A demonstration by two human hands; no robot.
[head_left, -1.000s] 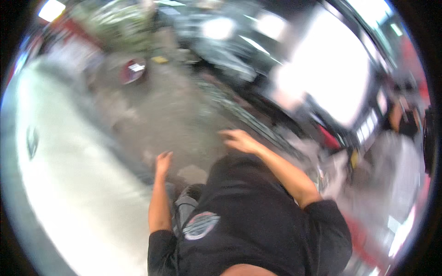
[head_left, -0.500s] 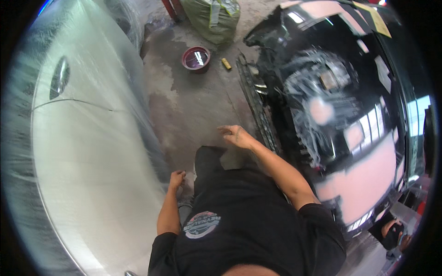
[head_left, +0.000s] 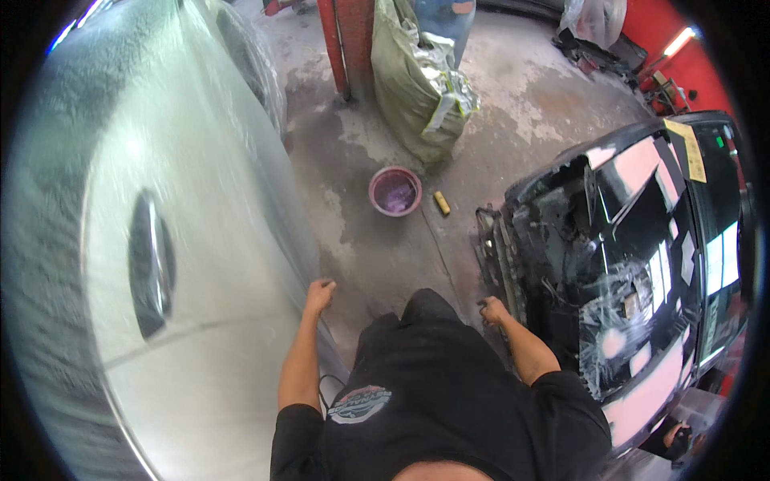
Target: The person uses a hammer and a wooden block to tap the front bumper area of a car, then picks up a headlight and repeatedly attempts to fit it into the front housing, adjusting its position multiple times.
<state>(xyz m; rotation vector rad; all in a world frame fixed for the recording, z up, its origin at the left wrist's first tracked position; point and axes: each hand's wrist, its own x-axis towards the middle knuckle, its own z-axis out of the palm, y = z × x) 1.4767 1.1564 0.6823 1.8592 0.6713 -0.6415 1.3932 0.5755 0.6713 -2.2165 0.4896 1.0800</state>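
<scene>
My left hand [head_left: 322, 295] hangs beside the plastic-draped pale car [head_left: 208, 264], its fingers curled in and nothing showing in them. On the other side, my right hand [head_left: 493, 311] is loosely closed next to the stripped front of a black car [head_left: 553, 240]; I see nothing held. Farther ahead on the floor stands a dark red bucket [head_left: 374, 192] with purplish liquid [head_left: 395, 195] in it. A small yellow block [head_left: 442, 203] lies just right of the bucket.
A bulging green sack [head_left: 409, 104] stands behind the bucket, beside a red post [head_left: 333, 48]. The black hood carries pink patches [head_left: 642, 164] and greyish smears with a small block [head_left: 634, 303] on them. At lower right a person [head_left: 676, 437] is partly visible.
My view has shifted forward and up, showing more floor, the post and the red wall. My right hand has drawn back toward the black car, its outstretched fingers now curled.
</scene>
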